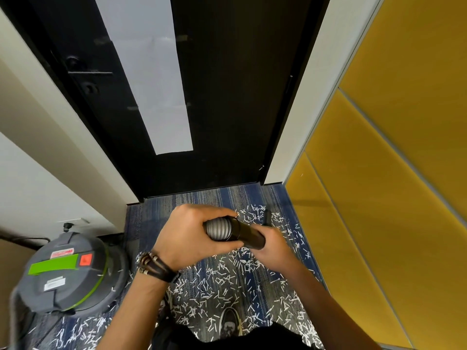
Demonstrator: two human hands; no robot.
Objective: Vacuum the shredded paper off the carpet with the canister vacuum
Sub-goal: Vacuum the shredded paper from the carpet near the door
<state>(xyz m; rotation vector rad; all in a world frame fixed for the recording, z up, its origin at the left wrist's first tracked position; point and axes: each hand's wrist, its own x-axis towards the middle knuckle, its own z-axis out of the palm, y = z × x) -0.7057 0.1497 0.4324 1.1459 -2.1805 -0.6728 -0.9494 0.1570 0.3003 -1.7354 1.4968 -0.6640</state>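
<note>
White shredded paper [227, 281] lies scattered over the blue striped carpet [156, 213] in front of me. The grey canister vacuum [65, 271] with a green band stands on the carpet at the lower left. My left hand [187, 236] grips the ribbed grey hose [218, 229] where it joins the black wand tube [249, 234]. My right hand [274, 251] holds that black tube from below. Beyond my hands a dark nozzle end [266, 215] shows among the shreds, mostly hidden.
A closed black door [222, 102] with a white panel stands straight ahead. Yellow wall panels [394, 173] close off the right side, and a white wall [38, 173] the left. My shoe [230, 324] rests on the carpet near the bottom.
</note>
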